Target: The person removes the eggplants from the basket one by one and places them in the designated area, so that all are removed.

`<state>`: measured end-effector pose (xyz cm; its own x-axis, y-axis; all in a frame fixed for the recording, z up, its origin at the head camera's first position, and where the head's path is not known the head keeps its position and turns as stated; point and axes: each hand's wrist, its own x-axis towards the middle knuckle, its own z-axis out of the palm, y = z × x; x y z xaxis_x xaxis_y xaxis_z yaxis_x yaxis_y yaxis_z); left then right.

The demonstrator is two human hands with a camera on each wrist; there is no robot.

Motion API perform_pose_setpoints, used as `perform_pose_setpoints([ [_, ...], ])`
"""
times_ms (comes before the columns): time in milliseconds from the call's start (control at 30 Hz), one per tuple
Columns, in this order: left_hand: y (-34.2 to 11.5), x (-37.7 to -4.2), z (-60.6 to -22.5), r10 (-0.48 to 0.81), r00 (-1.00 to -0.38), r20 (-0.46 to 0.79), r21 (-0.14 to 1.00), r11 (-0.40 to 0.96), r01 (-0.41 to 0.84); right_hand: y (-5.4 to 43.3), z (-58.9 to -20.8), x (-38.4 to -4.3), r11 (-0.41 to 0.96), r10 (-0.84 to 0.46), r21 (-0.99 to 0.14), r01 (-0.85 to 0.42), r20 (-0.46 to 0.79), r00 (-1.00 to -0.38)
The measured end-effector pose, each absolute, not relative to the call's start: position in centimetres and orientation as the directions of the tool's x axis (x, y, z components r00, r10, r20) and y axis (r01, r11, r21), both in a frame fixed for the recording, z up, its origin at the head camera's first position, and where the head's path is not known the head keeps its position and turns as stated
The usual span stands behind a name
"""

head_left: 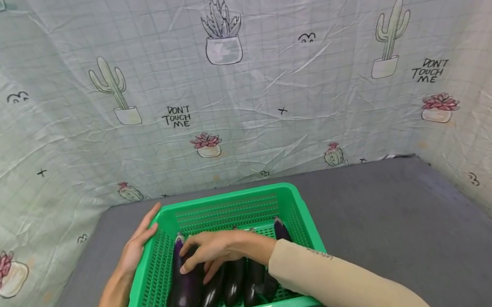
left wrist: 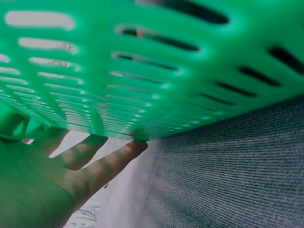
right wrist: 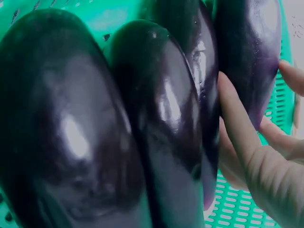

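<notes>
A green plastic basket [head_left: 309,219] with slotted walls holds several dark purple eggplants lying side by side. My right hand [head_left: 216,249] reaches into it from the right and grips the large eggplant [head_left: 190,289] at the left end. In the right wrist view, the thumb [right wrist: 235,107] lies along one side of that eggplant [right wrist: 251,52] and fingertips touch its other side. Against the basket's outer left side rests my left hand [head_left: 132,253], its fingers extended. The left wrist view shows these fingers [left wrist: 111,164] straight, touching the slotted wall [left wrist: 95,109] from outside.
The basket stands on a grey cloth-covered table [head_left: 380,239]. A pale curtain [head_left: 262,79] printed with potted cacti hangs behind the table and along both sides. Another eggplant [head_left: 281,229] lies at the basket's right end, partly behind my right forearm.
</notes>
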<state>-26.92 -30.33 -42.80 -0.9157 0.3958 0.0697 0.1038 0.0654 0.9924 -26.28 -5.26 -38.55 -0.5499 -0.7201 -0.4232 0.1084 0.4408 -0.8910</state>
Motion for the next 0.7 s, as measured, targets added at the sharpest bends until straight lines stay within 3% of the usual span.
perform_pose_setpoints([
  [200, -30.28, -27.06, -42.76, 0.397, -0.914, 0.088, 0.986, 0.095, 0.136, -5.14, -38.86, -26.48, 0.416, -0.738, -0.9, 0.131, -0.418, -0.53],
  [433, -30.27, -27.06, -42.57, 0.356, -0.929, 0.1, 0.957, 0.22, 0.188, -5.15, -38.99, -26.4, 0.397, -0.745, -0.908, 0.133, -0.404, -0.531],
  [700, -30.34, -27.07, -42.89, 0.379, -0.918, 0.115, 0.968, 0.164, 0.188, -5.14, -38.81, -26.35, 0.369, -0.748, -0.92, 0.133, -0.378, -0.545],
])
